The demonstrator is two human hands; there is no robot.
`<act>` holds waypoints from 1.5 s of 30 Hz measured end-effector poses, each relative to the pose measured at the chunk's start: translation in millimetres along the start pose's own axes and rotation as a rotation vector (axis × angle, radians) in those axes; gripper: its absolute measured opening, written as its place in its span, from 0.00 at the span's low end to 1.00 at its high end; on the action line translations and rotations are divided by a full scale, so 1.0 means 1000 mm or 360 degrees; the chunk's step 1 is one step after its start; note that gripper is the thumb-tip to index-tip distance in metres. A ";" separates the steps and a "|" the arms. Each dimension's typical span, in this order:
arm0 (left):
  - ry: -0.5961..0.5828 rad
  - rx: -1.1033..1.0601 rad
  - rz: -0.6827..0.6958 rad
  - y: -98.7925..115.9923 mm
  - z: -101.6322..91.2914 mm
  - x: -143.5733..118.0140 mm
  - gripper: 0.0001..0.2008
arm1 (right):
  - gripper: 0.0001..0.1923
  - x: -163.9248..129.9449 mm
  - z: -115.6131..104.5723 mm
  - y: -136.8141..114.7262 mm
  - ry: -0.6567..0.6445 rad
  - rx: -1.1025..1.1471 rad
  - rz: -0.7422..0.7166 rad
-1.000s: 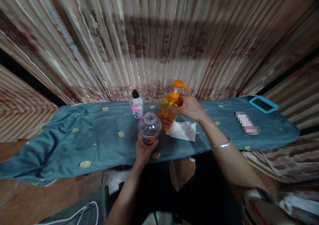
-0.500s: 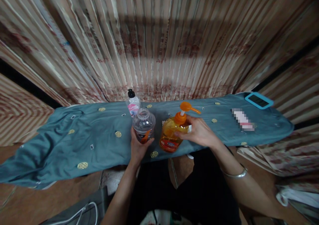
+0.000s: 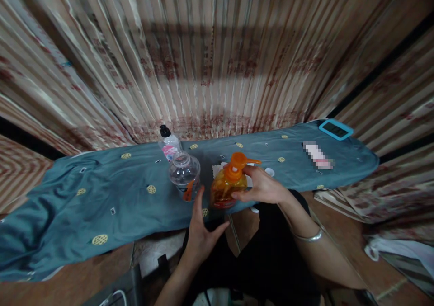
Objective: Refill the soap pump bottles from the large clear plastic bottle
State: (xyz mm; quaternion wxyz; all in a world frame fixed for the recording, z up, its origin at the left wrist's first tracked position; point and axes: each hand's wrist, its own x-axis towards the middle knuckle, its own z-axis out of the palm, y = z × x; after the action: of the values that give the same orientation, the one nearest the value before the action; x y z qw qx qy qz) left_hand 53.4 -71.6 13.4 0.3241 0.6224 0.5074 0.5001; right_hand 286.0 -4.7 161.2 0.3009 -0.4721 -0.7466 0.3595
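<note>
- Small black-capped bottle (image 3: 168,142) upright at the far edge of the teal cloth (image 3: 101,193).
- Open clear plastic bottle (image 3: 184,175) upright, unheld; easily toppled by a nudge.
- Left hand (image 3: 202,231) spread open, empty, just beside it.
- Right hand (image 3: 262,187) gripping orange pump soap bottle (image 3: 228,184) near the edge; could slip off.

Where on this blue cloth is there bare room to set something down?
The widest bare stretch of cloth runs left of the clear bottle. A smaller patch lies between the right hand and the blurred packet. The middle is crowded: clear bottle, orange pump bottle, small black-capped bottle, left hand.
</note>
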 end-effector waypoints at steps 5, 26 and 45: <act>-0.0204 -0.0259 -0.0097 0.016 0.025 0.046 0.47 | 0.24 -0.006 0.002 -0.002 -0.0067 0.0146 -0.0021; -0.0227 -0.0486 -0.0315 0.026 0.034 0.050 0.35 | 0.28 -0.003 0.027 -0.006 0.0267 0.0509 0.0035; -0.0215 -0.0426 -0.0333 0.027 0.036 0.043 0.36 | 0.44 -0.012 0.052 -0.004 0.0732 0.0654 0.0064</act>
State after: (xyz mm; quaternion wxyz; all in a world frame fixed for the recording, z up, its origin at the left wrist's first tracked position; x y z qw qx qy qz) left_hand 95.8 -33.8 40.6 0.4876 0.5497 0.4753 0.4839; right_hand 247.8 -30.0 134.1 0.5439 -0.4849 -0.5612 0.3926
